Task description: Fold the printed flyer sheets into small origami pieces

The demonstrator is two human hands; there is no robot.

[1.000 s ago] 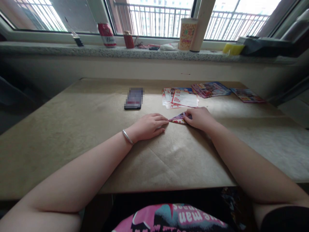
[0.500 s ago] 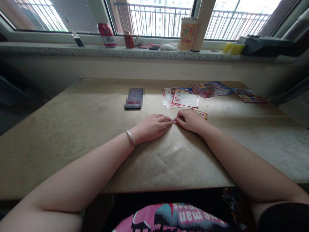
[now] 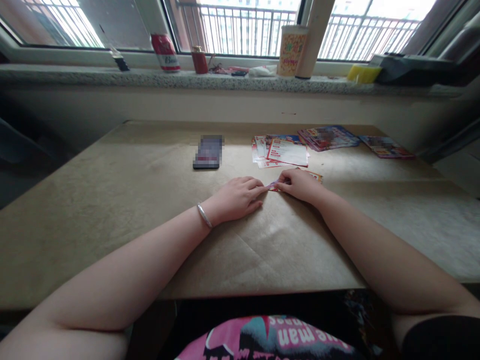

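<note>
A small piece of colourful printed paper (image 3: 272, 186) lies on the table between my hands, mostly covered by my right hand. My right hand (image 3: 298, 184) pinches it between thumb and fingers. At the paper's left end, a fingertip of my left hand (image 3: 240, 196) touches or nearly touches it. That hand rests on the tabletop with its fingers stretched out and its thumb apart, and a silver bangle circles the wrist. Behind my right hand, the corner of a yellow and red printed card (image 3: 316, 176) shows; whether it joins the pinched piece is hidden.
Just beyond my hands lies a loose pile of printed cards (image 3: 288, 151). Further right are a stack of colourful cards (image 3: 332, 137) and another small stack (image 3: 386, 147). A phone (image 3: 208, 152) lies left of the pile. The windowsill (image 3: 225, 80) holds a can (image 3: 165, 52) and a paper cup (image 3: 291, 51).
My right fingers have slid slightly right along the paper, so more of its printed strip shows. My left thumb has spread a little from the other fingers.
</note>
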